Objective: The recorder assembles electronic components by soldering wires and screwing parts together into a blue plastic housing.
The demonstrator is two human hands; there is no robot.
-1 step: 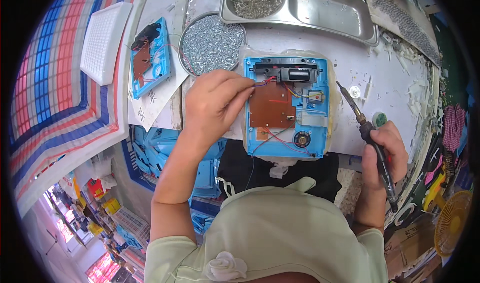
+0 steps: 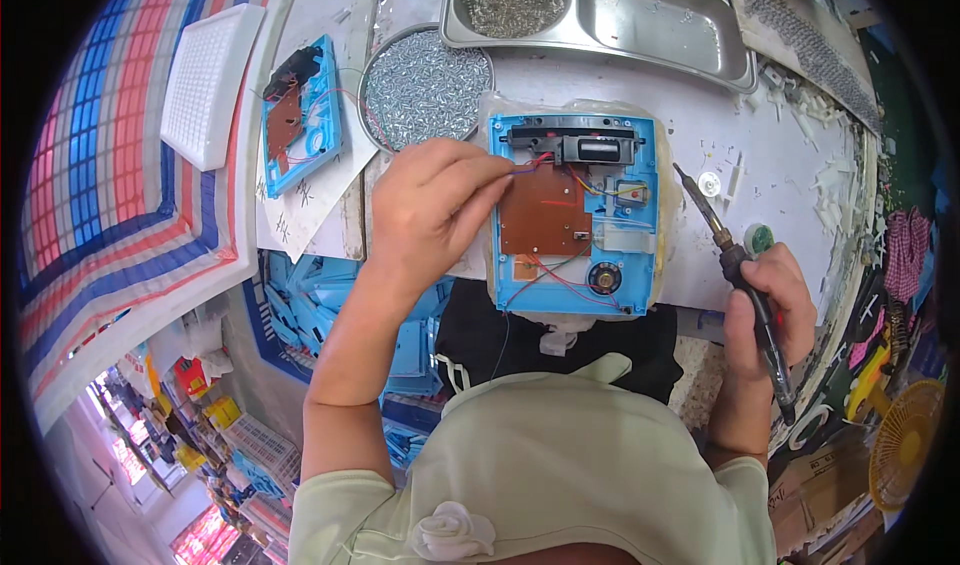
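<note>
Your left hand (image 2: 425, 205) pinches a thin wire (image 2: 526, 170) at the upper left of the brown board (image 2: 540, 217) inside the blue casing (image 2: 560, 305); pinch lightly, steadily. Your right hand (image 2: 780, 300) wraps the soldering iron (image 2: 734, 259), best angled clear of the casing.

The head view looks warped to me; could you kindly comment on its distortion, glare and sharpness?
In the head view, fisheye distortion bows the right edge of the table; light glints off the metal tray; the soldering iron and blue casing look fairly crisp, the lower-left background washed out.
</note>
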